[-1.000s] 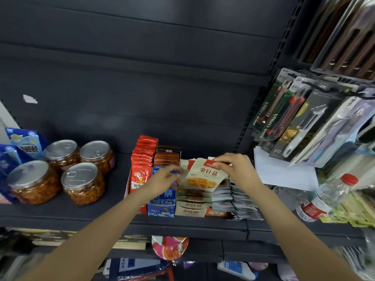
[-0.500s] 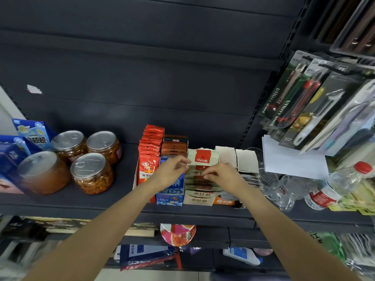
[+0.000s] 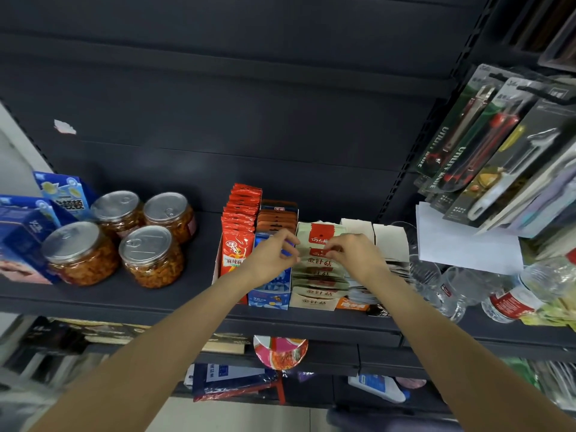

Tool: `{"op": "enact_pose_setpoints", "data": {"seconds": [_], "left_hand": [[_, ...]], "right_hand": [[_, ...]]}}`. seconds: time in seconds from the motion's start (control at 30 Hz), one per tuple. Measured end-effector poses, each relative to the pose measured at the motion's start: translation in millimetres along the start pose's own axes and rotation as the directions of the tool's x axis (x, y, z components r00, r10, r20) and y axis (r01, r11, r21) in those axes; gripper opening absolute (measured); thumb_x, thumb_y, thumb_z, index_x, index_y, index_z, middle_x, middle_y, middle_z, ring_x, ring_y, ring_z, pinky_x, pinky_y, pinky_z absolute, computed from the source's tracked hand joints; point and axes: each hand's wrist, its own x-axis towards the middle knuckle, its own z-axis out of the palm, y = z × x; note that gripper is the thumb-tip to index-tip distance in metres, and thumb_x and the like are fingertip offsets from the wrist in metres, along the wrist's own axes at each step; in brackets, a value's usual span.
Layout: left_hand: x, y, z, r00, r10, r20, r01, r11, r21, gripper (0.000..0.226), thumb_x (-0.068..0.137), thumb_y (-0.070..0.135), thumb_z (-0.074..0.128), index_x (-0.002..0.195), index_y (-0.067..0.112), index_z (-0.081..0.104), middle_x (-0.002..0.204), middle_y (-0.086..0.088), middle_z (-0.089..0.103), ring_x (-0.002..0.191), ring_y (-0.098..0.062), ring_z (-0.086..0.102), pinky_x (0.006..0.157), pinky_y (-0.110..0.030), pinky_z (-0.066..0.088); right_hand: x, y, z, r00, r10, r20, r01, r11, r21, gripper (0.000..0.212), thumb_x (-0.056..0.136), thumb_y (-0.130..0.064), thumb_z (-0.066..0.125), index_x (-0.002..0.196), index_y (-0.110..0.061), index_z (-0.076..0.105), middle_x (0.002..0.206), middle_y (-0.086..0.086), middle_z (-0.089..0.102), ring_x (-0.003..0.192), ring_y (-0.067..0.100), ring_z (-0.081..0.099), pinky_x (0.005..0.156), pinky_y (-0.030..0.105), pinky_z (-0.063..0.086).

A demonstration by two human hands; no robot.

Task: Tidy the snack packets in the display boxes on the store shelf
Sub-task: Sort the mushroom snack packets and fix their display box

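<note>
Here, a beige packet (image 3: 321,236) printed 金针菇 is pinched at its red top by the right hand (image 3: 355,255), its fingers (image 3: 335,247) curled on it, in the beige display box (image 3: 313,302) on the shelf (image 3: 156,294). The left hand (image 3: 271,257) is held curled beside it, apparently empty. "UTILITY KNIFE" is read on hanging cards (image 3: 461,145).

The light is dim and flat, coming from somewhere above and behind, so the dark back panel (image 3: 249,126) swallows most of it. Soft glare sits on the metal jar lids (image 3: 146,238). The wide lens bends the shelf (image 3: 124,294) and stretches both forearms at the bottom edge. The lower shelves and corners are smeared and out of focus.
</note>
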Motion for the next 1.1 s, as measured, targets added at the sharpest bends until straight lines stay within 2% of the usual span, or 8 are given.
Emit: {"op": "enact_pose_setpoints", "data": {"seconds": [0.1, 0.17, 0.27, 0.5, 0.73, 0.83, 0.93, 1.1], "left_hand": [[-4.9, -2.7, -0.4, 0.998, -0.027, 0.063, 0.028, 0.999, -0.016, 0.014, 0.091, 0.017, 0.06, 0.091, 0.022, 0.047, 0.102, -0.001, 0.065, 0.095, -0.013, 0.064, 0.073, -0.016, 0.047], [-10.6, -2.3, -2.2, 0.983, -0.007, 0.183, -0.005, 0.998, 0.069, 0.006, 0.093, 0.019, 0.058, 0.099, 0.019, 0.056, 0.11, 0.002, 0.062, 0.104, -0.01, 0.058, 0.078, -0.014, 0.045], [-13.2, 0.2, -2.0, 0.938, 0.0, 0.348, -0.077, 0.975, 0.208, 0.022, 0.096, 0.021, 0.053, 0.115, 0.018, 0.062, 0.122, 0.004, 0.06, 0.109, -0.007, 0.052, 0.089, -0.019, 0.041], [-12.6, 4.4, 4.2, 0.981, 0.039, 0.192, -0.082, 0.972, 0.219, 0.016, 0.094, 0.015, 0.055, 0.108, 0.015, 0.064, 0.118, 0.0, 0.061, 0.11, -0.013, 0.056, 0.089, -0.021, 0.044], [-9.4, 13.3, -1.2, 1.0, -0.016, 0.001, 0.016, 1.0, 0.025, 0.006, 0.095, 0.016, 0.054, 0.1, 0.017, 0.058, 0.11, -0.005, 0.062, 0.098, -0.015, 0.058, 0.084, -0.026, 0.048], [-3.9, 16.4, -5.2, 0.998, -0.051, -0.047, 0.049, 0.998, -0.039, 0.012, 0.095, 0.013, 0.053, 0.107, 0.013, 0.055, 0.104, -0.011, 0.063, 0.091, -0.024, 0.063, 0.08, -0.039, 0.052], [1.5, 25.5, -9.1, 0.99, -0.099, -0.097, 0.077, 0.976, -0.206, 0.024, 0.098, 0.014, 0.046, 0.121, 0.008, 0.051, 0.09, -0.007, 0.066, 0.073, -0.016, 0.065, 0.067, -0.032, 0.054], [-0.1, 46.9, -22.8, 0.953, -0.302, -0.013, 0.212, 0.697, -0.685, 0.044, 0.1, 0.043, 0.038, 0.114, 0.007, 0.057, 0.084, -0.011, 0.071, 0.069, -0.016, 0.068, 0.063, -0.024, 0.051]], "right_hand": [[-0.7, 0.6, 0.9, 0.996, 0.042, -0.081, -0.039, 0.998, 0.043, 0.021, 0.093, -0.023, 0.058, 0.11, -0.02, 0.069, 0.112, -0.001, 0.068, 0.101, 0.016, 0.062, 0.087, 0.031, 0.051], [-3.0, 2.2, -2.1, 0.984, 0.054, -0.173, -0.04, 0.996, 0.078, 0.02, 0.093, -0.021, 0.057, 0.109, -0.019, 0.069, 0.109, -0.001, 0.068, 0.098, 0.016, 0.062, 0.085, 0.031, 0.052], [-6.8, 3.5, -8.8, 0.971, 0.039, -0.235, -0.01, 0.992, 0.123, 0.018, 0.092, -0.02, 0.06, 0.106, -0.018, 0.071, 0.105, 0.001, 0.069, 0.094, 0.016, 0.063, 0.082, 0.029, 0.051], [-20.1, -0.6, -24.0, 0.938, 0.054, -0.343, 0.017, 0.979, 0.202, 0.016, 0.089, -0.016, 0.062, 0.1, -0.013, 0.073, 0.098, 0.004, 0.069, 0.088, 0.017, 0.063, 0.076, 0.025, 0.048], [-30.1, 1.0, -42.5, 0.867, 0.133, -0.48, 0.021, 0.953, 0.301, 0.014, 0.09, -0.013, 0.06, 0.097, -0.013, 0.073, 0.095, 0.003, 0.07, 0.086, 0.014, 0.063, 0.073, 0.023, 0.048], [-32.4, 0.4, -52.0, 0.836, 0.185, -0.516, 0.04, 0.919, 0.393, 0.012, 0.088, -0.013, 0.062, 0.093, -0.015, 0.073, 0.091, -0.002, 0.071, 0.082, 0.009, 0.062, 0.07, 0.013, 0.044], [-34.6, -1.3, -63.3, 0.821, 0.217, -0.528, 0.095, 0.86, 0.501, 0.009, 0.087, -0.013, 0.064, 0.088, -0.018, 0.072, 0.085, -0.006, 0.071, 0.078, 0.007, 0.063, 0.069, 0.017, 0.046], [-34.5, -2.7, -74.6, 0.831, 0.237, -0.504, 0.189, 0.732, 0.655, 0.015, 0.085, -0.008, 0.066, 0.081, -0.021, 0.071, 0.081, -0.008, 0.071, 0.077, 0.012, 0.065, 0.071, 0.027, 0.052]]}}
